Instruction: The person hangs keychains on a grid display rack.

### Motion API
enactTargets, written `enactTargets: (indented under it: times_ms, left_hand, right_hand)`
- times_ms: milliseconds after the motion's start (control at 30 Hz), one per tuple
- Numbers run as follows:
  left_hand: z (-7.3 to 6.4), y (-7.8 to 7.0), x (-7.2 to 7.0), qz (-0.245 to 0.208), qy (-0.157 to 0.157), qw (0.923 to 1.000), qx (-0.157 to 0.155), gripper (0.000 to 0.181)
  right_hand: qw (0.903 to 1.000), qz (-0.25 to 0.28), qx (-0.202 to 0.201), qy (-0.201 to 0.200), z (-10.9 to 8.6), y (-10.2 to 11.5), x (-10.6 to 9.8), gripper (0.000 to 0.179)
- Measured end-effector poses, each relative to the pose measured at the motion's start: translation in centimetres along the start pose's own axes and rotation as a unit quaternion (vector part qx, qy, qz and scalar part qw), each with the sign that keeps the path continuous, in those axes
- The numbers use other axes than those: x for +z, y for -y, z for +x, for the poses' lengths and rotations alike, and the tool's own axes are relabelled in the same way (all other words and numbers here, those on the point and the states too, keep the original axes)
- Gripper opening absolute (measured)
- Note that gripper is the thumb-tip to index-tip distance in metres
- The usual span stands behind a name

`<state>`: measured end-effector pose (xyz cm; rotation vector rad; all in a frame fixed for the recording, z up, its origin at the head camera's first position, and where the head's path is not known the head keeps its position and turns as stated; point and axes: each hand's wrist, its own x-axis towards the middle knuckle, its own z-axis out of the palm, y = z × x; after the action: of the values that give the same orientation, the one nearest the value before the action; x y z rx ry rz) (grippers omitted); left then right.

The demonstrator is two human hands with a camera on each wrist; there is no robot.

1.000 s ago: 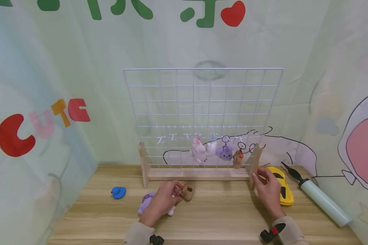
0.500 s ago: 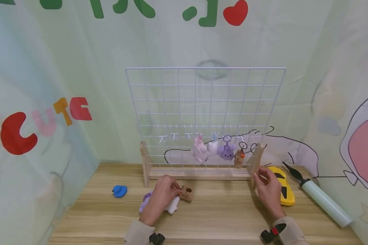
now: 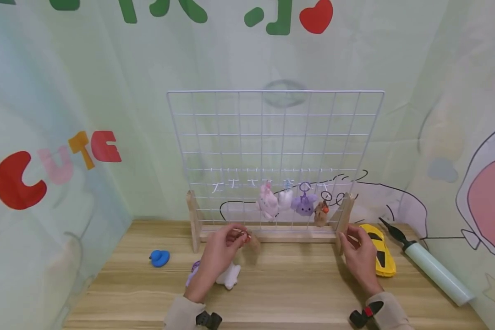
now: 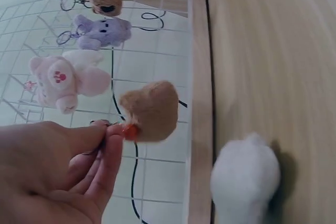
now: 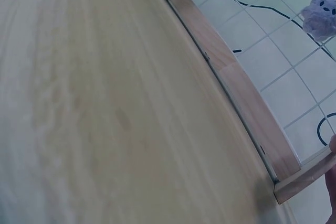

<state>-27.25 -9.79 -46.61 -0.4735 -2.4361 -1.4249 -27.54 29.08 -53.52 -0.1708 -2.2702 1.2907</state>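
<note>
My left hand (image 3: 218, 252) pinches the ring end of a brown plush keychain (image 4: 152, 111) with an orange ball. The plush dangles in front of the rack's wooden base rail (image 3: 288, 236), raised off the table. My right hand (image 3: 360, 259) holds the right wooden upright (image 3: 344, 215) of the white wire-grid rack. On the grid's hooks hang a pink plush (image 3: 268, 204), a white plush (image 3: 286, 200), a purple plush (image 3: 304, 205) and another brown plush (image 3: 321, 214). Below my left hand lie a white plush (image 3: 229, 276) and a purple plush (image 3: 191, 275) partly hidden by the wrist.
A blue toy duck (image 3: 159, 258) sits on the wooden table at the left. Beyond my right hand are a yellow toy car (image 3: 381, 252) and a pale hand pump (image 3: 437, 272) with a black nozzle. Several bare hooks (image 3: 233, 184) stick out on the grid's left side.
My left hand has lifted the brown plush keychain off the table and moved it forward towards the rack. The white plush beneath shows more. My right hand stays on the upright.
</note>
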Motion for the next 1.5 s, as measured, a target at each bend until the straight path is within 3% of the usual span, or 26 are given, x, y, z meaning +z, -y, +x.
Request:
enactTargets:
  times_ms: [233,500,633,833,967,1233,1500]
  left_hand:
    - [1.1,-2.3,-0.2,-0.09,-0.046,0.9943,-0.032,0.02]
    - [3.0,-5.0,0.7,-0.213,-0.104,0.9713,-0.02,0.02]
    - [3.8,-5.9,1.4,-0.284,-0.131,0.9493,-0.033,0.023]
    - [4.5,-6.7,2.1,-0.381,-0.165,0.9079,-0.059,0.025]
    - [4.8,-6.8,2.4,-0.415,-0.177,0.8908,-0.049,0.024]
    - [5.0,-7.0,2.7,-0.433,-0.18,0.8827,-0.033,0.021]
    - [5.1,-7.1,2.5,-0.443,-0.189,0.8755,-0.038,0.024]
  right_hand:
    - [1.0,-0.001,0.005,0.001,-0.1,0.0,-0.2,0.039]
    - [0.9999,0.004,0.01,-0.001,-0.1,-0.1,-0.3,0.04]
    - [0.9999,0.006,0.01,0.001,-0.1,-0.1,-0.3,0.041]
    - [1.0,0.006,0.006,-0.001,0.0,-0.1,-0.2,0.04]
    - [0.9999,0.007,0.008,0.0,0.1,-0.1,-0.1,0.04]
    - [0.9998,0.005,0.017,0.002,0.1,0.0,0.0,0.041]
    - [0.9999,0.009,0.014,0.003,0.1,-0.1,0.2,0.042]
